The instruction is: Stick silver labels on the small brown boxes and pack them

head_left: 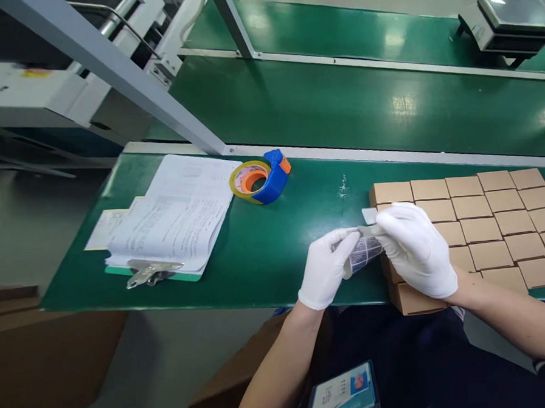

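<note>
Pinches a curled strip of printed labels [363, 255] between thumb and fingers of the gloved left hand [322, 268], over the green table [265, 247], just beside the brown boxes [482, 224]. Presses the gloved right hand's [414, 250] thumb and fingertips together on a small pale piece [369, 215], hiding some boxes. Cannot tell join from overlap between piece and strip, nor read the print

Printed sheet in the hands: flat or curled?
Curled: the printed sheet bows into a rounded curve between the left hand and right hand.
</note>
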The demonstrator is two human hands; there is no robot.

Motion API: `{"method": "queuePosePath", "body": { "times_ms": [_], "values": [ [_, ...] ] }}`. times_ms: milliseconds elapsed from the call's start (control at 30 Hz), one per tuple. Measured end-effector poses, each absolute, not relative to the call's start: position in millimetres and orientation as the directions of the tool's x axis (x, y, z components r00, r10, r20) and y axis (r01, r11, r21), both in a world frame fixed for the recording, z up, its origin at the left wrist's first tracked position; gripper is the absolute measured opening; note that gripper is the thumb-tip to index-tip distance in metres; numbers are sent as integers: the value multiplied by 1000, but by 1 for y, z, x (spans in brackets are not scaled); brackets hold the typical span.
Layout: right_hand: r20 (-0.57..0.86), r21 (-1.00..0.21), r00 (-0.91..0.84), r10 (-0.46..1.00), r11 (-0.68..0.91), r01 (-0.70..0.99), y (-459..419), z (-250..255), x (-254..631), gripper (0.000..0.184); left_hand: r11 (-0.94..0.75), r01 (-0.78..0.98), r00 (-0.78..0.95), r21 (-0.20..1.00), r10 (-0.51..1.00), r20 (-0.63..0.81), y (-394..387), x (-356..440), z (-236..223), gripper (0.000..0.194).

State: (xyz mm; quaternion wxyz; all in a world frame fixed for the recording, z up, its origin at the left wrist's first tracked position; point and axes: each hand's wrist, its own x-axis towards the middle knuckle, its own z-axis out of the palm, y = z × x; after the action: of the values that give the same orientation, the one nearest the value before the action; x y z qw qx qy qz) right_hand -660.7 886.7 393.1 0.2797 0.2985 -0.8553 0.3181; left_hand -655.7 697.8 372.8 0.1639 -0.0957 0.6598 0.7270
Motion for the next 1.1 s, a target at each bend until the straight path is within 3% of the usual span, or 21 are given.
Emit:
{"method": "queuePosePath", "body": {
  "times_ms": [133,333,433,567,633,733,833,1100],
  "values": [
    [572,-518,-762,-305,585,-624,874,390,-664,73,-66,-332,-933,941,169,-317,693,-654,380,26],
    [626,-463,-685,-373,529,-711,869,376,-662,85,-180,-484,-851,857,325,-412,691,-656,376,39],
    [604,-534,-695,-391,449,-716,872,381,-657,84,-267,-527,-829,807,368,-420,691,-661,372,39],
    [356,-814,-920,-165,430,-392,898,394,-672,55,-258,-527,-835,810,334,-437,685,-670,370,37],
    [211,-885,-977,-40,416,-208,918,399,-689,46,-232,-536,-835,812,290,-468,678,-673,369,40],
    [83,-867,-994,77,496,-35,946,402,-715,44,-177,-573,-819,801,175,-547,666,-678,364,47],
    [36,-826,-995,96,563,25,955,397,-732,50,-153,-594,-805,790,107,-584,654,-684,356,51],
    [-61,-878,-997,54,472,80,943,376,-748,56,-127,-666,-745,735,68,-663,640,-701,334,56]
  ]
}}
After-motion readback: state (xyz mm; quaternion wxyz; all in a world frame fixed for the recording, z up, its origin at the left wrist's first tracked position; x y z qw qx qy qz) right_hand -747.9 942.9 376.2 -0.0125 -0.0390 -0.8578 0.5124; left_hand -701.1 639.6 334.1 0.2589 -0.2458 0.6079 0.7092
